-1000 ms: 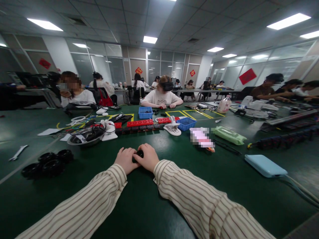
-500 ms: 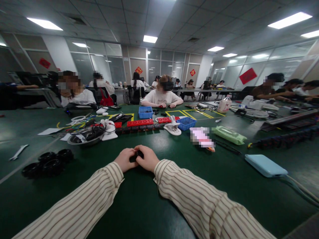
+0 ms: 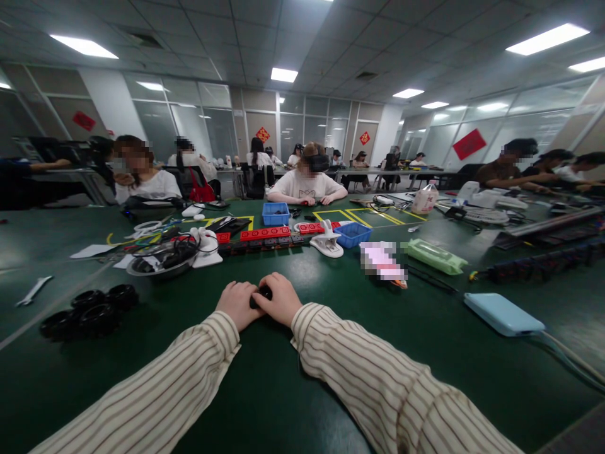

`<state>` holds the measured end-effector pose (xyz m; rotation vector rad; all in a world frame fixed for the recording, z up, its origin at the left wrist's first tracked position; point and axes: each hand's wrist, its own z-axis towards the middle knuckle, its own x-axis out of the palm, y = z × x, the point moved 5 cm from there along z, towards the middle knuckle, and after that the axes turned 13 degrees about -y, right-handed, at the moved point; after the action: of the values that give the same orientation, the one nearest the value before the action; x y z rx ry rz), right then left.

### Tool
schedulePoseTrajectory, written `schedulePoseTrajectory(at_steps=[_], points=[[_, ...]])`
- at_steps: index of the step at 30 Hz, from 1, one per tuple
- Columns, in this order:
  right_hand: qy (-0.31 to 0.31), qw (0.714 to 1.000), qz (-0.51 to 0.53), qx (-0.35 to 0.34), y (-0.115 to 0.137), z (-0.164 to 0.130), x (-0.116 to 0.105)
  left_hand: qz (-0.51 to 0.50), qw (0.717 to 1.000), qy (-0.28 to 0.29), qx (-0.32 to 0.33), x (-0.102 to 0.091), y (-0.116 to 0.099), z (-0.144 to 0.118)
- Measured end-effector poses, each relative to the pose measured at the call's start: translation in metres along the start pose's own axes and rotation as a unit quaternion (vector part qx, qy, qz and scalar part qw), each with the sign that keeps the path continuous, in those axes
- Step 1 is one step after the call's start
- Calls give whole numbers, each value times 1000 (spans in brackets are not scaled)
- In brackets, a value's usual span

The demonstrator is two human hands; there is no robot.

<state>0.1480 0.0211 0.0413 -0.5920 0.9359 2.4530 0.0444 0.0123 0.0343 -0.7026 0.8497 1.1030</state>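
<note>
A small black rounded part [image 3: 265,292] sits between my two hands, low over the green table [image 3: 265,391]. My right hand [image 3: 283,299] is closed around it, with the thumb across its near side. From the other side, my left hand [image 3: 237,304] has its fingers curled against the same part. Most of the part is covered by fingers, so its exact kind cannot be made out. Off to the left lie several black round hollow pieces [image 3: 98,317], grouped together and apart from my hands.
Behind my hands runs a row of red-and-black blocks [image 3: 265,234], flanked by blue bins [image 3: 352,234] and a metal bowl [image 3: 161,268] of cables. A wrench [image 3: 34,291] lies far left. A light-blue box [image 3: 503,314] with a cable is at right. Opposite sits a person [image 3: 307,183].
My left hand has shifted slightly to the right and its fingers have moved on the black part. My right hand keeps its hold, nearly in the same place.
</note>
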Motion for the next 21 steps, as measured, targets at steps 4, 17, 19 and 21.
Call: schedulePoseTrajectory(at_steps=[4,17,19,21], points=[[9,999,40,-28,4,0,-1,-58,998,22,30,6,4,1],[13,1000,7,1,2,-1,-2,-84,996,0,8,9,13,-1],[19,1000,8,-1,0,-1,1,-61,998,-6,-4,5,9,-1],[22,1000,14,-5,-1,-1,3,-38,999,-8,-10,3,4,-1]])
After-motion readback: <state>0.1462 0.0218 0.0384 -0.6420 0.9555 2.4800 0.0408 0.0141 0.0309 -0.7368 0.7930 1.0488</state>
